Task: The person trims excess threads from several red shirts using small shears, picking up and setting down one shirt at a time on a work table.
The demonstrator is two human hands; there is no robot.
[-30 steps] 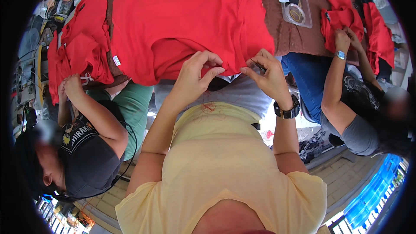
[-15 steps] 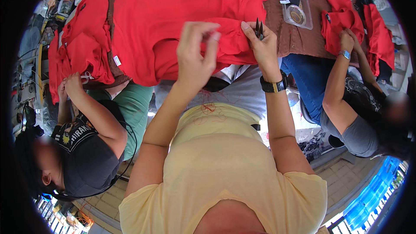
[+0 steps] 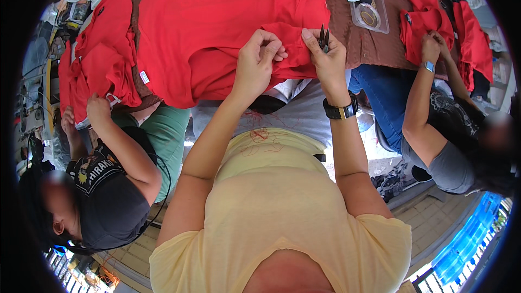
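Note:
A red garment [image 3: 217, 27] lies across the table before me, its near edge hanging toward my lap. My right hand [image 3: 330, 65] is closed around a pair of dark thread snips [image 3: 324, 39], blades pointing away from me. Its thumb and fingertips also pinch the garment's edge. Just to the left, my left hand [image 3: 255, 65] is closed, thumb against curled fingers, over the red cloth. Whatever those fingers hold, perhaps something thin, is too small to make out. Loose red threads [image 3: 259, 134] cling to my yellow shirt [image 3: 277, 195].
A clear plastic box [image 3: 370, 16] with a round coil inside sits on the brown table cover [image 3: 347, 38]. Co-workers on either side handle red garments, one at left [image 3: 106, 70] and one at right [image 3: 426, 27]. Jumbled items [image 3: 70, 5] fill the far left.
My left hand has moved right, closer to my right hand, and its spread fingers have curled shut. My right hand stays at the cloth with the snips. The left co-worker's hands have moved apart.

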